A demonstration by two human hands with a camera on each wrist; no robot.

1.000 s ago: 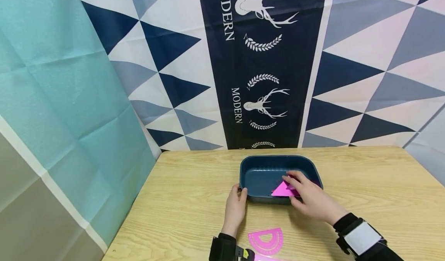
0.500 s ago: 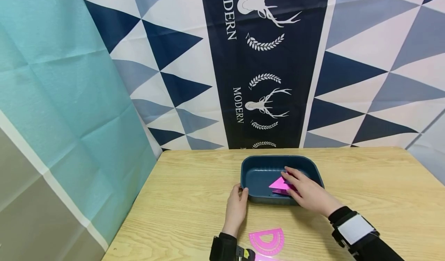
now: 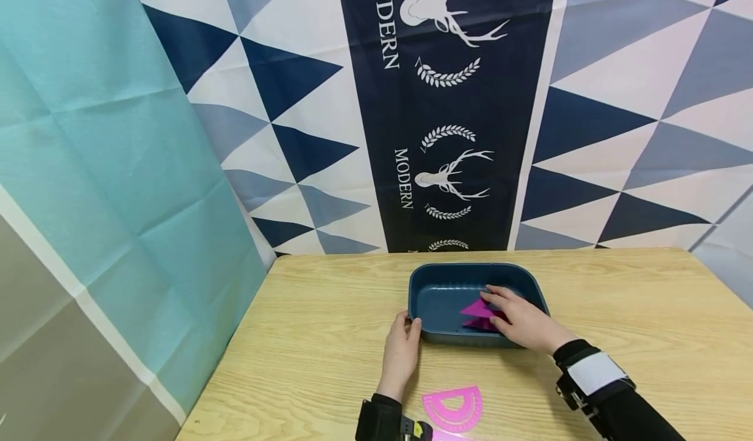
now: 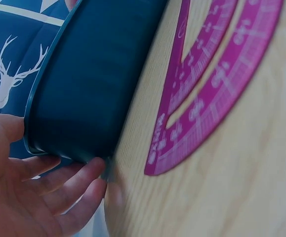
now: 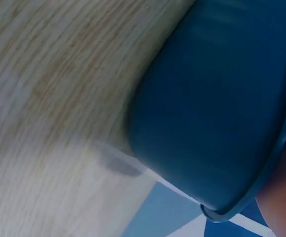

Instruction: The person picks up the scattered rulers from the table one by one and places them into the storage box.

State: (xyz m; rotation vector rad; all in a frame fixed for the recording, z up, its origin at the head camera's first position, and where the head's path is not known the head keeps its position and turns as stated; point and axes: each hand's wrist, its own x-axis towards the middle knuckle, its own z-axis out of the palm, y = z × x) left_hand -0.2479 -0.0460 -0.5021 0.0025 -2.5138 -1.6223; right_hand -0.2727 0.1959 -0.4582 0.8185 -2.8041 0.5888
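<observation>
A dark blue plastic container (image 3: pixel 459 338) stands on the wooden table. My left hand (image 3: pixel 401 356) holds its near left corner; in the left wrist view the thumb lies at the rim and the fingers (image 4: pixel 81 195) bend round the corner of the wall. Over the container's right part, my right hand (image 3: pixel 523 323) grips a magenta triangular set square (image 3: pixel 475 308) between thumb and fingers. Just under it shows a second magenta pointed piece (image 3: pixel 479 324), low inside the container. The palm hides the right ends of both.
A pink protractor (image 3: pixel 468 409) lies flat on the table in front of the container. Below it, a pink strip (image 3: pixel 450 436) is cut off by the frame's bottom edge and partly covered by the left wrist camera. A patterned cloth (image 3: pixel 447 101) hangs behind the table.
The right hand has shifted slightly within the container and the set square has tilted, its face turning darker. A second magenta piece now shows more clearly below. The left hand stays at the corner.
</observation>
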